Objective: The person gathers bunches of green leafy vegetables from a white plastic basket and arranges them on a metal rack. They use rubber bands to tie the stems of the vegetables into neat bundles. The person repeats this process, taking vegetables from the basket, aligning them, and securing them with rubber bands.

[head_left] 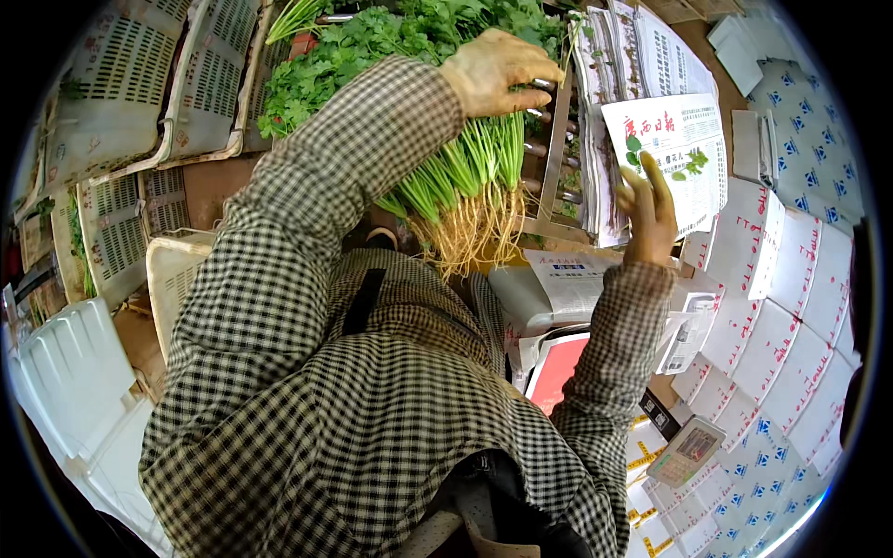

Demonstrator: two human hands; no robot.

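A large heap of leafy herb bunches (370, 56), apparently coriander, lies before me on metal rollers. Its green stems (453, 171) run towards me and end in long pale roots (469, 230). Across the stems reaches my left hand (504, 75), fingers stretched to the right with gaps between them. Nothing shows in its grasp, and whether its underside touches the herbs is hidden. My right hand (649, 202) is over the front edge of a stack of newspapers, fingers raised and apart, holding nothing. Small loose leaves (691, 164) lie on the top newspaper (670, 118).
Slotted plastic crates (125, 63) stand at the left, above a pale plastic chair (77, 376). White boxes (774, 335) with red marks are stacked at the right. A scale display with keypad (687, 450) sits lower right. More newspapers (572, 279) lie near my knees.
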